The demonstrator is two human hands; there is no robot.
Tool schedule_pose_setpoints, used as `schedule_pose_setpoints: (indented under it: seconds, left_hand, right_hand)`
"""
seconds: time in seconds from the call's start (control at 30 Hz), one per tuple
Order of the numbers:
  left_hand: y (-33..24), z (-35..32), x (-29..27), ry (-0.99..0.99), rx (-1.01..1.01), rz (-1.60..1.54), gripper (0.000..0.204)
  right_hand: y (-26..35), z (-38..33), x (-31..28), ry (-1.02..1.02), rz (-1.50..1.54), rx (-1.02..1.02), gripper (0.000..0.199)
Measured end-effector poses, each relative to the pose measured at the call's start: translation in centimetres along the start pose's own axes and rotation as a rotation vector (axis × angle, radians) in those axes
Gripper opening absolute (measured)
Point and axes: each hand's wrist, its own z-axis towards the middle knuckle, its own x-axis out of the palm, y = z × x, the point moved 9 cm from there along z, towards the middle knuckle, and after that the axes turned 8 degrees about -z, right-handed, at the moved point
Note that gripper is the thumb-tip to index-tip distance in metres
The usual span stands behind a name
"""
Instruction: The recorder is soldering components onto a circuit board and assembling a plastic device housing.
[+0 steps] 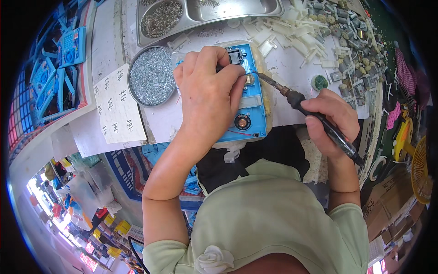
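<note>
A blue plastic casing (260,118) lies open-side up on a pale, worn pad (269,98) at the table's near edge. A small round speaker (242,122) and thin red wire sit in its lower part. My left hand (207,86) reaches over the casing's left side, thumb and fingertips pinched together; what they hold is hidden. In my right hand (335,119) is a soldering iron (296,97), gripped by its black handle. Its tip points left and meets the casing's interior close to my left fingertips. Whether the tip touches a wire or a terminal is too small to tell.
Left of my left hand stands a round dish (131,82) of small silvery screws beside a handwritten paper sheet (119,114). A metal compartment tray (186,27) holds small springs. White plastic parts (299,41), grey motors (353,55) and a small green-filled container (319,82) lie right. Blue casings (72,45) fill the far left.
</note>
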Motion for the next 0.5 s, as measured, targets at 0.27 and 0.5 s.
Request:
schedule_pose_setpoints:
  seconds: [0.27, 0.5]
  left_hand:
    - [-0.01, -0.02, -0.02, 0.001, 0.004, 0.005, 0.013]
    - [-0.06, -0.04, -0.11, 0.001, 0.018, 0.006, 0.013]
  right_hand:
    - [0.34, 0.29, 0.29, 0.013, 0.007, -0.031, 0.021]
    - [-0.34, -0.14, -0.34, -0.046, 0.023, -0.011, 0.020]
